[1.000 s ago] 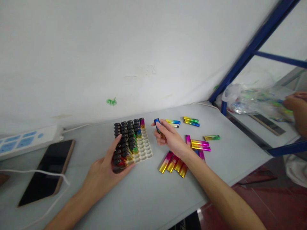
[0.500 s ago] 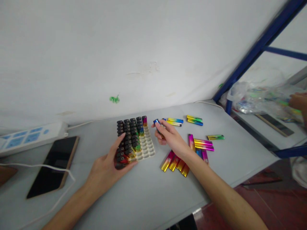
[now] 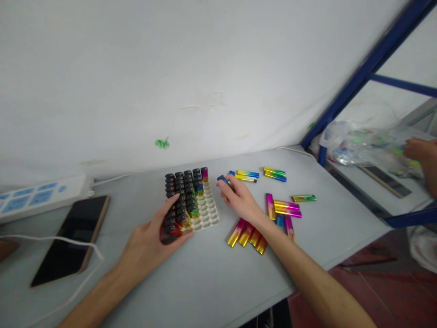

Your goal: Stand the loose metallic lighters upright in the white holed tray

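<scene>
My left hand (image 3: 145, 241) grips the near left corner of a white tray (image 3: 209, 217) with rows of small holes, thumb along the left side. Black-topped lighters (image 3: 180, 197) stand upright in its left and middle rows, while holes at the right show bare. Just right of the tray, my right hand (image 3: 241, 198) is closed on a blue lighter (image 3: 222, 180), pinched between thumb and fingers above the table; its lower part is hidden. Beneath and beside my right forearm lies a pile of pink and gold lighters (image 3: 236, 233), partly covered.
More lighters (image 3: 275, 174) lie at the back right of the grey table (image 3: 211, 282). At left are a phone (image 3: 70, 241), a white power strip (image 3: 44, 197) and a cable. Past a blue metal frame (image 3: 355, 84), another person's hand (image 3: 421, 150) is near plastic bags (image 3: 362, 141).
My right hand keeps the blue lighter, which now tilts a little differently and sits slightly lower. My left hand stays on the tray. The whole view has shifted slightly.
</scene>
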